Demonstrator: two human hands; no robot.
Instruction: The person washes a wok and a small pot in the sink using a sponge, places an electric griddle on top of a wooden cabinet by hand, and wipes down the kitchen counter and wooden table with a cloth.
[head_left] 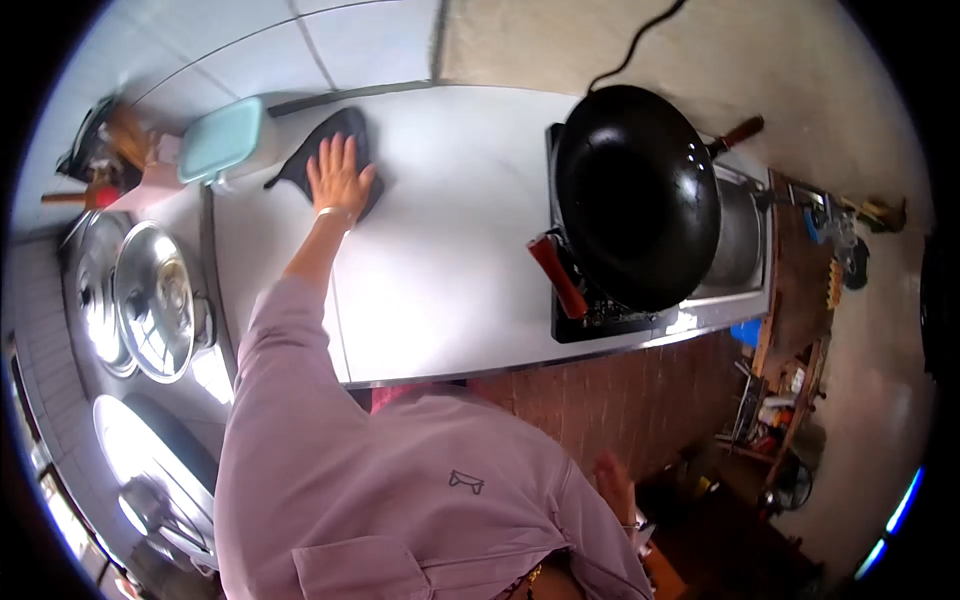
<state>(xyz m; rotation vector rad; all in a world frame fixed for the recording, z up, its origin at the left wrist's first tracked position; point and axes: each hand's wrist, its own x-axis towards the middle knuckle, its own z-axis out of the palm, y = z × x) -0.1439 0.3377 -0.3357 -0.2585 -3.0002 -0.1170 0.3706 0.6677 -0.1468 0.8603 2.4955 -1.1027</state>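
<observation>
My left hand (338,180) lies flat with its fingers slightly apart on a dark cloth (349,127), which rests on the white countertop (440,240) near the back wall. A bracelet circles that wrist. Low at my right side, my right hand (613,483) hangs beside my body, away from the counter. It is blurred, and its fingers do not show clearly. To the right of the cloth, a black wok (635,200) with red-brown handles sits on a black cooktop (600,322).
A light-blue lidded container (221,140) stands left of the cloth. Metal pot lids (155,300) rest at the left. Beyond the wok is a metal sink (740,235). A black cord (636,42) runs up the wall. Wooden shelving (800,400) stands at the right.
</observation>
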